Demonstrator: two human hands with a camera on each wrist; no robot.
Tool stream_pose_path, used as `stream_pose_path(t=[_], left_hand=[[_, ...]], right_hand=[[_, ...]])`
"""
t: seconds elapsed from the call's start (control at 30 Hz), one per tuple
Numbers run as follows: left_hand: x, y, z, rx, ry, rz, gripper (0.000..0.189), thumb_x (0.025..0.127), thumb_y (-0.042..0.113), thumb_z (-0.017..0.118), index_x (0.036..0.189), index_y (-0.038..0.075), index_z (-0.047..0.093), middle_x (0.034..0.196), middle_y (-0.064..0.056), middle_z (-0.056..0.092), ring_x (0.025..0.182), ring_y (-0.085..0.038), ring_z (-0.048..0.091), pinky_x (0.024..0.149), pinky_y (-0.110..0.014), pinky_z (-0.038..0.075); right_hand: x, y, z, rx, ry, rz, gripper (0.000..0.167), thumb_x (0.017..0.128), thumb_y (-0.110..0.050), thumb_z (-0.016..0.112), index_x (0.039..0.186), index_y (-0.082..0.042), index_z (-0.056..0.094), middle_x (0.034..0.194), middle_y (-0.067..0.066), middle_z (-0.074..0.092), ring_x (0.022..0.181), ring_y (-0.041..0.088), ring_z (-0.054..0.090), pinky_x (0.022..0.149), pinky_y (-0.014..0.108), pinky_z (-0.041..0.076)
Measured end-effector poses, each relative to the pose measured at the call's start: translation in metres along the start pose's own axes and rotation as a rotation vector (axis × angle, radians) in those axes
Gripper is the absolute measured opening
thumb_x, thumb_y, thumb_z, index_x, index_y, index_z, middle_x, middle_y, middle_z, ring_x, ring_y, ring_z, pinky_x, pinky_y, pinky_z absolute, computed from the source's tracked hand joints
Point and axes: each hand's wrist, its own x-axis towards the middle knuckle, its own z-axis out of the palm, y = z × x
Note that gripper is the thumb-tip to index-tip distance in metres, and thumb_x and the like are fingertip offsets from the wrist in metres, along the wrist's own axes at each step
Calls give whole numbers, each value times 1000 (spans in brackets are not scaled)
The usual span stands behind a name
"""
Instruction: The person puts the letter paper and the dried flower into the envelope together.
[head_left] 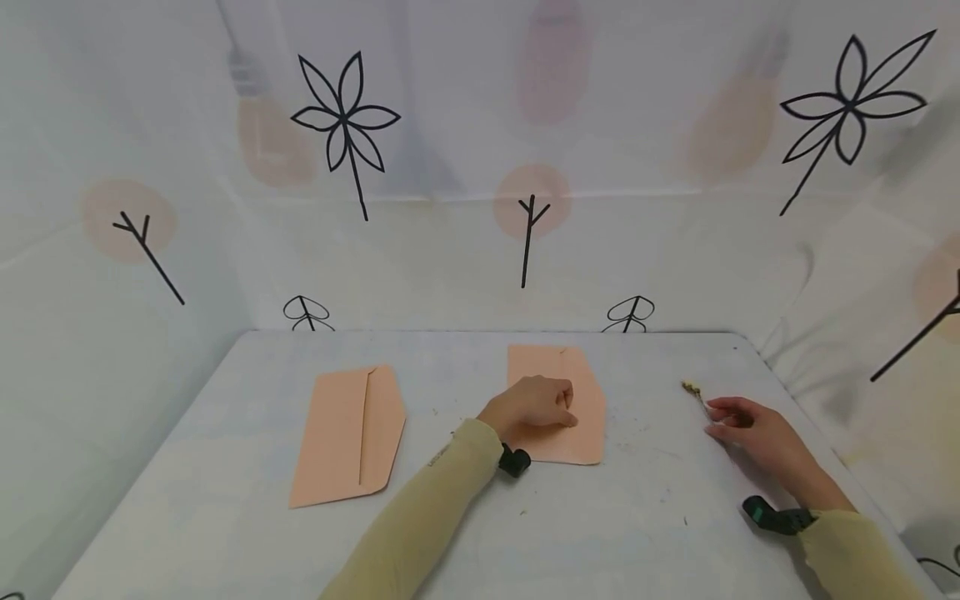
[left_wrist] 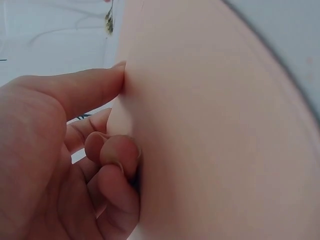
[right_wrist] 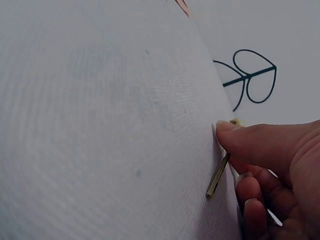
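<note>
In the head view my left hand [head_left: 534,402] rests on a peach envelope [head_left: 588,442] that lies on the white table. Seen from the left wrist, thumb and loosely curled fingers [left_wrist: 117,155] touch the envelope's smooth surface [left_wrist: 215,140] and hold nothing. On the right, my right hand [head_left: 761,433] pinches a small dried flower sprig [head_left: 692,388] by its stem, with the yellow head pointing away to the back left. The right wrist view shows the sprig's stem [right_wrist: 218,176] sticking out below the thumb, close over the table; fingers partly hide the head.
A second peach envelope [head_left: 333,437], its flap open to the right, lies on the table's left side. Small dry crumbs are scattered over the white tabletop [head_left: 615,533]. A patterned white cloth [head_left: 450,258] rises behind and along both sides.
</note>
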Motion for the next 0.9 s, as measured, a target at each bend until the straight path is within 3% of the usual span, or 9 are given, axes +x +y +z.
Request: stream_pose_path(t=[0.17, 0.67, 0.9], left_hand=[[0, 0, 1, 2, 0, 6, 22, 91, 38, 72, 92, 24, 55, 75, 8, 55, 70, -9, 50, 63, -23, 36], [1, -1, 2, 6, -7, 5, 22, 91, 40, 71, 93, 24, 55, 76, 8, 56, 70, -8, 50, 63, -24, 37], [0, -1, -1, -6, -8, 7, 22, 91, 39, 71, 93, 24, 55, 76, 7, 56, 71, -9, 50, 63, -24, 37]], right_hand=[[-2, 3, 4, -29, 19, -62, 49, 93, -23, 71, 128, 7, 55, 103, 15, 60, 93, 28, 52, 71, 30, 43], [-1, 3, 2, -62, 18, -57, 35, 99, -15, 60, 127, 6, 57, 107, 19, 60, 96, 34, 52, 75, 41, 43], [-2, 1, -10, -30, -99, -100, 40, 101, -21, 58, 132, 5, 56, 131, 33, 51, 117, 47, 47, 91, 59, 40]])
